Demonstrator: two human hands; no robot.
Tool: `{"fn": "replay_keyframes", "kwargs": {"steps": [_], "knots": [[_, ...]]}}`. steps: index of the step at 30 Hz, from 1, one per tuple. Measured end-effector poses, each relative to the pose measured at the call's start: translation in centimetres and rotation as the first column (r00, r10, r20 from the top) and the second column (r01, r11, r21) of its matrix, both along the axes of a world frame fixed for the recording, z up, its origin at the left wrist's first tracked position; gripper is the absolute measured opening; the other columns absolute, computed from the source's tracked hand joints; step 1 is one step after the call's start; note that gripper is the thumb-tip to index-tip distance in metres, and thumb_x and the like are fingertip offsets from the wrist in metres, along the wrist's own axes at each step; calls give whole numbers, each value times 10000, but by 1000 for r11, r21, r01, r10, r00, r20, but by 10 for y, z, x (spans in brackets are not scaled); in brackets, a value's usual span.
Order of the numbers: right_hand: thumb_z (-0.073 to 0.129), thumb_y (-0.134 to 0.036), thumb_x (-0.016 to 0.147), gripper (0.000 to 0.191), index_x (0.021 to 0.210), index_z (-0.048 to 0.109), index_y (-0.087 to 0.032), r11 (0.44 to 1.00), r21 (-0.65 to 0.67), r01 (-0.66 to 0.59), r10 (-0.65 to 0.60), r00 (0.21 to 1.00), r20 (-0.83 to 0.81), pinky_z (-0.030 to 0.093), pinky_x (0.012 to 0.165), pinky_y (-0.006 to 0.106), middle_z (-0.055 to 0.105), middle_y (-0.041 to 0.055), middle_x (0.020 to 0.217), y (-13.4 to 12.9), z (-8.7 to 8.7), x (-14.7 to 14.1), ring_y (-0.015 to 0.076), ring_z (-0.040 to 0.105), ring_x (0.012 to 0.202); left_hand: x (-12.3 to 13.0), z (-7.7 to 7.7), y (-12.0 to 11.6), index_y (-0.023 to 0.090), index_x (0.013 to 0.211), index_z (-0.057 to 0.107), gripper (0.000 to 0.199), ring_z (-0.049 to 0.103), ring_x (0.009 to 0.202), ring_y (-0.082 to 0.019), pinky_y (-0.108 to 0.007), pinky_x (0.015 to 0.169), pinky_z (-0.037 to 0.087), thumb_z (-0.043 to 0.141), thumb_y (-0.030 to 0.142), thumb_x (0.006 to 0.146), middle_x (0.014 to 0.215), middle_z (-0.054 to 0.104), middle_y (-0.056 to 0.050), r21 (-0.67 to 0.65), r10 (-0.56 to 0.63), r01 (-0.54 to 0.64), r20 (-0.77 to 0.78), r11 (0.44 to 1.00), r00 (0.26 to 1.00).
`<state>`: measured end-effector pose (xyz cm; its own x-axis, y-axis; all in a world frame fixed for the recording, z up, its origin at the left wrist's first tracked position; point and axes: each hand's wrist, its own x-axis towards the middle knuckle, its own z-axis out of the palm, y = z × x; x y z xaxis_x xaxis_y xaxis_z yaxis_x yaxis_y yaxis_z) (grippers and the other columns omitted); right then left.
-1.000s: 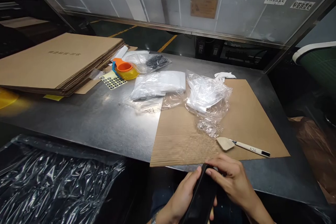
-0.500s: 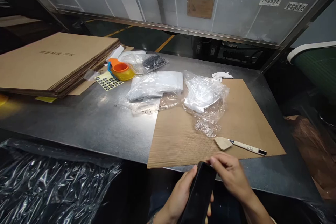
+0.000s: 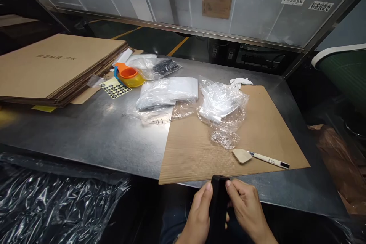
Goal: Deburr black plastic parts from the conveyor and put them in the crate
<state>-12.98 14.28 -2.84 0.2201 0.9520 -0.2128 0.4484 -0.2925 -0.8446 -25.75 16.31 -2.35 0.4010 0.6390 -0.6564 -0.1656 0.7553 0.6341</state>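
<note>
A long black box-like part is held upright-tilted at the table's front edge, its top end showing and its lower end running out of the picture. My left hand wraps around its left side, thumb along the edge and fingertips showing on the far right side. At the top right corner, my right hand pinches the part with thumb and curled fingers. Just beyond the hands, a white-handled craft knife marked A26 lies with its tip against a beige wedge-shaped block. Both rest on a cardboard sheet.
Clear bags with white contents, one on the left and one on the right, lie mid-table. Further left are an orange-and-yellow tape dispenser, a sticker sheet and stacked cardboard. A white glove lies at the back.
The black part has turned more upright, so its top end faces me more. My right hand has shifted slightly down and now grips the corner more fully. The view has moved slightly.
</note>
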Motion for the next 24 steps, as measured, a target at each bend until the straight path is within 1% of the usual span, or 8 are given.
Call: {"fn": "replay_keyframes", "kwargs": {"steps": [5,9,12,14,17,19,21,24], "knots": [[326,-533,908,512,602,527,-175,994,-105,24,-50,968,-244,343,444,213,555,9,478,1,-4,7,99,493,422,-2,-8,7,89,843,620,615,587,445,-167,-259,408,469,394,658,788,628,645,-81,-47,-23,30,139,998,990],[339,-512,917,449,714,554,-175,998,-54,-26,9,956,-292,401,517,207,572,6,574,-1,-1,8,111,551,545,-1,-6,9,73,837,621,591,589,443,-159,-246,400,469,395,618,812,634,649,-95,-115,10,7,153,993,988],[413,-479,900,323,923,547,-186,995,-51,-85,66,952,-300,451,556,230,587,13,774,-6,3,3,101,555,561,-1,-4,6,117,970,573,534,592,429,-170,-265,412,481,461,608,791,590,655,-58,-148,90,-82,45,986,995],[431,-450,894,322,1096,500,-208,991,-83,-105,73,941,-330,484,576,255,584,44,946,-11,3,-1,109,568,596,-1,-4,6,143,978,565,514,608,452,-173,-267,447,493,530,604,753,592,664,-40,-141,155,-157,-21,977,988],[485,-370,863,453,1288,400,-238,989,-75,-127,89,918,-387,497,752,307,543,80,1160,-23,-3,-8,177,595,872,-2,-7,9,131,828,595,483,625,506,-173,-255,486,498,589,599,708,629,676,-56,-101,225,-225,-7,969,974],[542,-285,814,621,1384,297,-251,984,-46,-171,132,881,-455,435,910,340,439,85,1335,-31,-10,-12,222,500,1129,-2,-8,12,120,780,595,495,603,463,-168,-261,465,489,550,610,729,571,659,-64,-127,196,-190,39,974,980],[567,-209,774,770,1437,179,-266,977,-52,-208,150,837,-526,339,1024,360,282,59,1463,-39,-16,-14,229,330,1298,-2,-10,13,118,801,591,498,583,422,-169,-272,439,484,504,607,761,522,642,-63,-164,158,-145,64,976,985],[589,-207,767,835,1452,117,-272,975,-81,-206,113,780,-615,240,1084,372,191,34,1507,-46,-22,-14,217,199,1363,0,-12,13,95,805,599,523,583,408,-175,-274,430,484,446,595,800,521,650,-96,-189,116,-101,74,977,990]]}}
